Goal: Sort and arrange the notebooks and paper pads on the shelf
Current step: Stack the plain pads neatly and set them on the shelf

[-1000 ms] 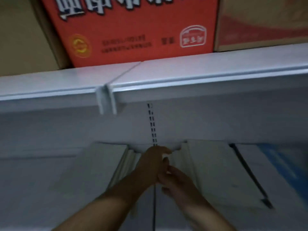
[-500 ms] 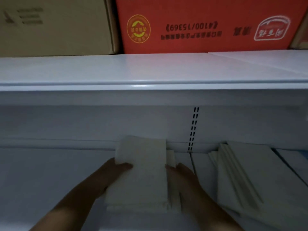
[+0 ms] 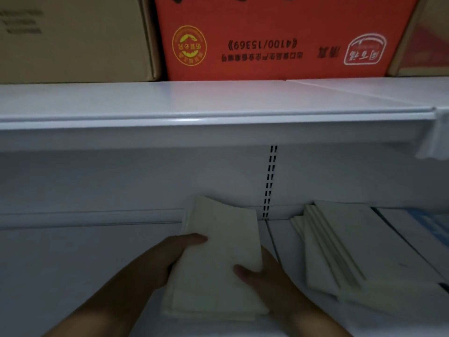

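Observation:
A small stack of cream paper pads (image 3: 218, 259) lies lengthwise on the white lower shelf (image 3: 73, 263), its far end raised and slightly bent. My left hand (image 3: 167, 259) grips its left edge with the thumb on top. My right hand (image 3: 262, 276) grips its right edge, thumb on the top sheet. To the right, past the slotted upright, lies another fanned pile of cream pads (image 3: 345, 249), tilted and overlapping.
The upper white shelf (image 3: 218, 113) overhangs close above the hands. It carries a brown carton (image 3: 73, 37) and a red carton (image 3: 279, 37). A slotted upright (image 3: 270, 181) splits the back wall. At the far right lie blue-and-white notebooks (image 3: 422, 229).
A second ago both hands were pinched together at the gap between two piles. Since then they have taken hold of the left stack, and the view has swung left.

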Demonstrator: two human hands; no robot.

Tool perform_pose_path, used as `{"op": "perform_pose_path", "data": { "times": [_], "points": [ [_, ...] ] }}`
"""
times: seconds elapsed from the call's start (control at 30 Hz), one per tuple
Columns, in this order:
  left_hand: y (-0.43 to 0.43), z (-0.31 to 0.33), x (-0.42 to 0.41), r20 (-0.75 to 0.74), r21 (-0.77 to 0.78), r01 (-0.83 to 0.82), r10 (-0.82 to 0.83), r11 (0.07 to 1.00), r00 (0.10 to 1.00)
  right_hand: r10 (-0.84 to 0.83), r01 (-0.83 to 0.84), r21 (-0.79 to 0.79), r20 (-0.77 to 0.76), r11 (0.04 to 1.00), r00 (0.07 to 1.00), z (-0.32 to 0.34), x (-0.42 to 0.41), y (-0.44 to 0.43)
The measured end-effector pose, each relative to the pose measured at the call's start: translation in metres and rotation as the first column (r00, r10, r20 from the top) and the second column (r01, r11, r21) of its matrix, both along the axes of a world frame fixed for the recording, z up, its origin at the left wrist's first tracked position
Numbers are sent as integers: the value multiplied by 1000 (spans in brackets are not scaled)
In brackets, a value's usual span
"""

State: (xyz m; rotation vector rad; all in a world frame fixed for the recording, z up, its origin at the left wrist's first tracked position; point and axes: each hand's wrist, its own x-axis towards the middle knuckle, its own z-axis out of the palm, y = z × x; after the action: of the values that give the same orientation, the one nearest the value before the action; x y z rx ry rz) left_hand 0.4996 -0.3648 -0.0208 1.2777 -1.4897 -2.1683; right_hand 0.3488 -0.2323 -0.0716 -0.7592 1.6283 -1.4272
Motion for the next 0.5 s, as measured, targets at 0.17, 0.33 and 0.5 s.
{"op": "perform_pose_path", "data": {
  "times": [0.17, 0.33, 0.5],
  "points": [
    [36, 1, 2, -281, -332, -216, 123, 918, 952, 87, -77, -62, 191, 995, 978, 37, -30, 1],
    [43, 13, 15, -459, -573, -333, 43, 749, 887, -75, 52, -238, -87, 970, 993, 74, -16, -3],
    [48, -2, 24, -447, -585, -321, 34, 745, 894, -209, 152, -392, -106, 907, 972, 57, 9, 5]
  ]
}}
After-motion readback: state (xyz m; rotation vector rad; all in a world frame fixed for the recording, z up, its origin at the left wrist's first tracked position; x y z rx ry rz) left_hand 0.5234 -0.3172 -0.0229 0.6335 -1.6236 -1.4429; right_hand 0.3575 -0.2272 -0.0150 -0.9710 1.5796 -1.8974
